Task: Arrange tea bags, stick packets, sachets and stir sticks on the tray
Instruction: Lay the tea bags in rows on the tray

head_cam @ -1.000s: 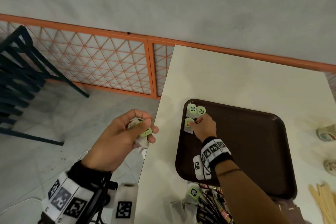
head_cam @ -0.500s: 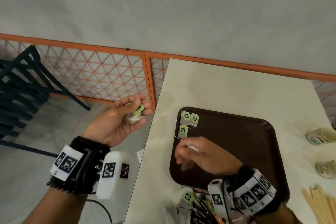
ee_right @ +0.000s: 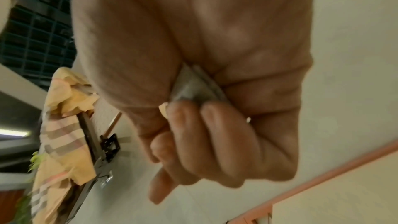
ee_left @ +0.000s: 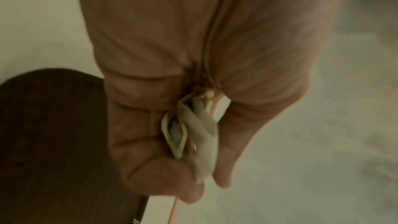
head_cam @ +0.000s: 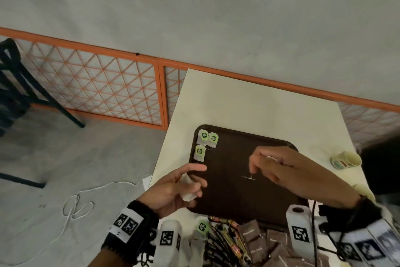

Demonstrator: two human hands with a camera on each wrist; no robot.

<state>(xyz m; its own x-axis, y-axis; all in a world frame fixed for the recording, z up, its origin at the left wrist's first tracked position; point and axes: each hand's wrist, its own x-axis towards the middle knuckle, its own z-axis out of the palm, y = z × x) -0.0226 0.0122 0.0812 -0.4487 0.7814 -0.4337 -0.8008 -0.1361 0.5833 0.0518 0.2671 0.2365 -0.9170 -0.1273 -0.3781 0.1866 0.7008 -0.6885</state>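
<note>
Over the tray [head_cam: 249, 201], the left hand [head_cam: 173, 191] clutches spare tea bags [head_cam: 187, 188] while the right hand [head_cam: 279, 168] pinches one bag [ee_right: 193, 88], probably for the far-left corner's cluster.

You faced a plain grey wall [head_cam: 194, 6] above an orange lattice railing [head_cam: 97, 84], with a dark metal chair [head_cam: 13, 84] on the grey concrete floor [head_cam: 54, 158].

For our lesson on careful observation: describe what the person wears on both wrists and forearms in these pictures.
Both forearms are bare, with no sleeves. The left wrist carries a black band with white panels printed with black square code markers, plus a white block-shaped unit bearing another marker. The right wrist wears the same: black band, marker panels, white unit, and a thin black cable.
</note>
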